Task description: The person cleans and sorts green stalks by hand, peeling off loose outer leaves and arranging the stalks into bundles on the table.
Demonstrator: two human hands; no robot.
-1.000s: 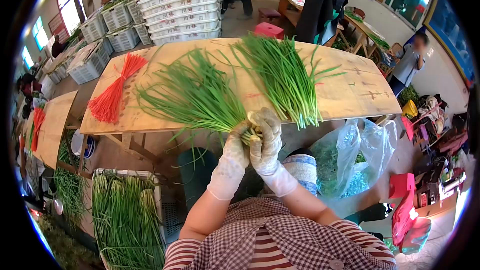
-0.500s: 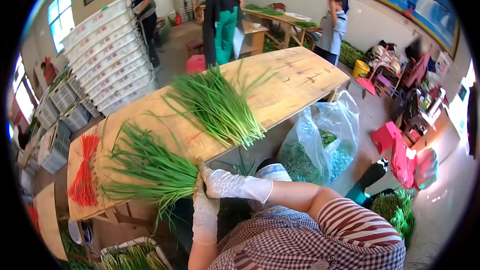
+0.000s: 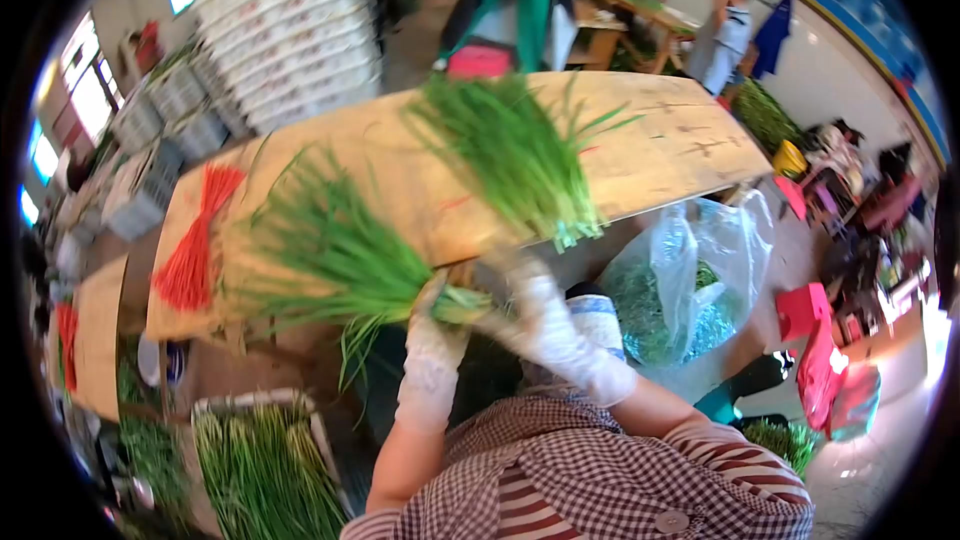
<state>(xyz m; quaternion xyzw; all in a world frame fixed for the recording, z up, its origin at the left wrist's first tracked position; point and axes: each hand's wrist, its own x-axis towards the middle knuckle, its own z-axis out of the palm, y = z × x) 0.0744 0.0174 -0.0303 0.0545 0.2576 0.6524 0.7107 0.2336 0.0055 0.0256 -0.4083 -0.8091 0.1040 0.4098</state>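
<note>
1. The bunch of garlic chives (image 3: 345, 265) lies across the near edge of the wooden surface (image 3: 650, 130), toward its left part. The leaves fan over the wood while the pale stalk ends jut past the edge, in front of the person; the wood seems to bear much of the leaf weight.
2. The gloved left hand (image 3: 433, 340) has its grip clamped around this bunch near the stalk ends, probably because it is narrowest there.
3. The gloved right hand (image 3: 550, 325), blurred, is just beside those ends; whether its grip is apart or pinching a stalk, I cannot tell.
4. Farther right, a second chive bunch (image 3: 510, 155) rests on the surface, stalks toward the person, set apart presumably so the two do not mix.
5. Red strips (image 3: 195, 245) lie in a narrow-waisted sheaf at the surface's left end, away from the stalks.
6. Lower down, a crate (image 3: 322, 432) at left holds more chives laid lengthwise, likely to keep them straight; at right, a clear plastic bag (image 3: 670, 280) contains loose green bits.
</note>
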